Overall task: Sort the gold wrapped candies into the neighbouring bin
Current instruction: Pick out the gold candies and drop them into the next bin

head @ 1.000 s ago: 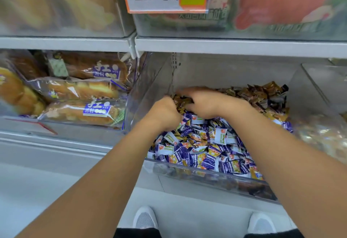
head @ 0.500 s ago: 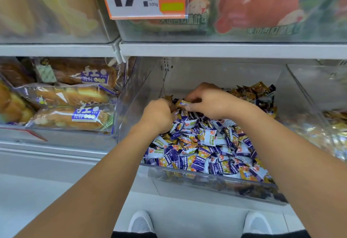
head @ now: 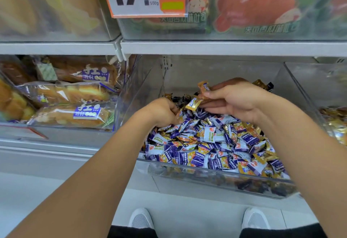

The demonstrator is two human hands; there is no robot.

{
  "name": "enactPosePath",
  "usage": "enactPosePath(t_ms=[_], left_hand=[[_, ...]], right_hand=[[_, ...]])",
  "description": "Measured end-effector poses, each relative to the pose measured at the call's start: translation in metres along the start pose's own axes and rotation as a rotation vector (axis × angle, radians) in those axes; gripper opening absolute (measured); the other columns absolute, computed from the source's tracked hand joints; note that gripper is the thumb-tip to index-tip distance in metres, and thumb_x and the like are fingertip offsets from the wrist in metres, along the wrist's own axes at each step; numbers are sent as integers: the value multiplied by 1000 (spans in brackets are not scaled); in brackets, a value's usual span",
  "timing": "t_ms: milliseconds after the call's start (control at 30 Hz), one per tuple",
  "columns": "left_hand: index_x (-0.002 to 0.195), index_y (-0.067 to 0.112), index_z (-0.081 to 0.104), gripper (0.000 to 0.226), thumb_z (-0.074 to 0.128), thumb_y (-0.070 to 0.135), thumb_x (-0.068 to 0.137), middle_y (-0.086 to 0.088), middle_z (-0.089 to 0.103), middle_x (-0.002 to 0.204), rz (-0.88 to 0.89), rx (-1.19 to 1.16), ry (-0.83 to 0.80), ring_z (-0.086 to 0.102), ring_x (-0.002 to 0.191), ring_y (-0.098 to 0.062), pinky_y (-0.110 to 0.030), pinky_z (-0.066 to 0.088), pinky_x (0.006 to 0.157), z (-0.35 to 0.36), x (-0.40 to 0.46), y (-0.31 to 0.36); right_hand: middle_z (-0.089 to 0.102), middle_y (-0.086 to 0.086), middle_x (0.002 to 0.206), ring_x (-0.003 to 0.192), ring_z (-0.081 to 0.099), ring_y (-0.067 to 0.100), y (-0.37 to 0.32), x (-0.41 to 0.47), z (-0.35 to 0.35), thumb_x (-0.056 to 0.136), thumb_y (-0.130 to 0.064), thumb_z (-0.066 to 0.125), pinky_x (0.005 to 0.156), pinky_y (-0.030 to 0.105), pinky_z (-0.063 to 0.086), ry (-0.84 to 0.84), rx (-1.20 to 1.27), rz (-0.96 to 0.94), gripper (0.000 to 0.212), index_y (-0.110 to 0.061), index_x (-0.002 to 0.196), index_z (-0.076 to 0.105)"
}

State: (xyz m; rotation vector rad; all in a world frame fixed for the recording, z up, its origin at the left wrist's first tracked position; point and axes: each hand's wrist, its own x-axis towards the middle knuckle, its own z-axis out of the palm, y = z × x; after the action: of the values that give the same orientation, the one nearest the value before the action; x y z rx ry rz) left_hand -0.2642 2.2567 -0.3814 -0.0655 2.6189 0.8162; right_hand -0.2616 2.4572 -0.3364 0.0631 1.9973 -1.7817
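Gold wrapped candies (head: pixel 204 87) are pinched in the fingers of the right hand (head: pixel 232 100) above the clear bin (head: pixel 216 176). More candy is clutched by the curled left hand (head: pixel 161 113), resting on the purple-wrapped heap (head: pixel 210 144).

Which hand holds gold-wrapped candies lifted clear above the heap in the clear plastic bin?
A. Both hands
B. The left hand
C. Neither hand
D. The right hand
D: the right hand pinches gold-wrapped candies in its fingers above the heap of purple-and-white wrapped candies in the clear plastic bin, while the left hand sits curled down in the pile.
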Motion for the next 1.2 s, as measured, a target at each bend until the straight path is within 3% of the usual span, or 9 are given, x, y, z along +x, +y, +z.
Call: enactPosePath(t_ms=[233,367,467,567,667,733,867,1033,1200], left_hand=[[129,8,62,46,76,19,87,-8,68,111,-39,-66,80,64,98,-24,-25,46,83,2,0,3],[112,9,68,28,76,14,86,1,68,85,10,-427,138,61,75,-12,-18,49,66,-3,-4,0],[99,23,72,12,73,16,89,0,73,97,62,-585,201,61,81,-13,-21,47,69,-4,-5,1],[109,21,71,18,62,11,96,-2,70,111,72,-708,198,60,89,-20,-30,48,77,-1,-5,2],[114,8,67,29,44,-2,101,-8,61,95,10,-893,182,62,79,-19,-26,55,72,2,-5,9],[105,11,71,39,36,-4,100,-8,58,83,-30,-817,241,53,66,-17,-23,45,55,4,0,14],[99,13,69,35,35,8,104,-4,53,63,78,-446,334,38,36,-4,-18,27,37,9,9,23],[102,5,64,38,52,41,101,-13,65,91,117,131,254,60,81,-26,-28,42,66,7,15,21],[78,6,54,38,67,39,93,-6,55,77,-92,462,106,57,80,-25,-32,46,70,-12,-3,18]], right_hand=[[71,25,98,99,71,40,-5,-17,-5,99,-1,47,77,59,56,-71,520,176,17,3,99,63],[65,20,89,79,72,36,0,-13,-1,97,-6,47,68,49,62,-56,698,199,18,4,100,62],[59,15,88,69,62,27,3,-8,0,92,-13,47,58,32,57,-36,658,193,21,0,96,62],[61,12,83,63,55,22,2,-9,-2,86,-32,52,51,23,40,-78,506,215,30,-5,86,65],[60,4,72,56,53,16,3,-6,-2,89,-45,62,42,20,35,-30,294,158,40,-15,63,54],[57,1,68,52,50,12,3,-5,-1,94,-41,63,38,18,34,79,81,58,41,-19,63,50],[60,0,66,51,55,15,3,-5,-9,99,-21,59,46,24,43,267,-417,-115,17,-14,88,70],[69,2,116,99,65,27,4,6,-8,96,-28,61,85,37,56,378,-998,-352,20,-29,113,71],[70,6,100,78,64,28,9,38,22,90,-35,68,70,31,51,334,-1399,-340,24,-25,112,71]])
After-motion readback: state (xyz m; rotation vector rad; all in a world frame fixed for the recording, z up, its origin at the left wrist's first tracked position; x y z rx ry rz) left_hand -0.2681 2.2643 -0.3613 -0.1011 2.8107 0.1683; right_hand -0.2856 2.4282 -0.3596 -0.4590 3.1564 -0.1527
